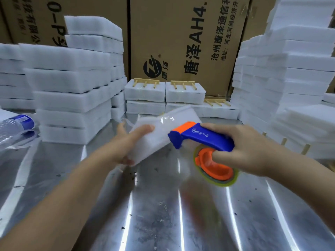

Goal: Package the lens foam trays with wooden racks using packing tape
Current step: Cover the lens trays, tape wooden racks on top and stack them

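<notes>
Tall cardboard cartons (181, 42) with printed characters wall off the back of your steel table (163, 214). White foam stacks (72, 87) rise on your left, and more climb higher on your right. Against the cartons at the back centre sit the taped bundles (145, 93), two layers deep, with wooden racks (146, 82) lying on top, pegs pointing toward you.

You hold the foam tray (163, 131) tilted above the table, in front of those bundles, its far end higher than its near end. Glossy tape shows on its upper face.

The blue and orange tape dispenser (204, 136) meets the tray's right end with its orange-tipped head; its roll hangs below, blurred.

A clear water bottle (16, 124) with a blue label lies on its side at the left edge.

Your left hand (126, 142) grips the tray's near left end, thumb across the top face, fingertips curling round the lower edge. Your right hand (244, 149) wraps the dispenser's blue handle, fingers curled together, one tucked into the orange hub.
</notes>
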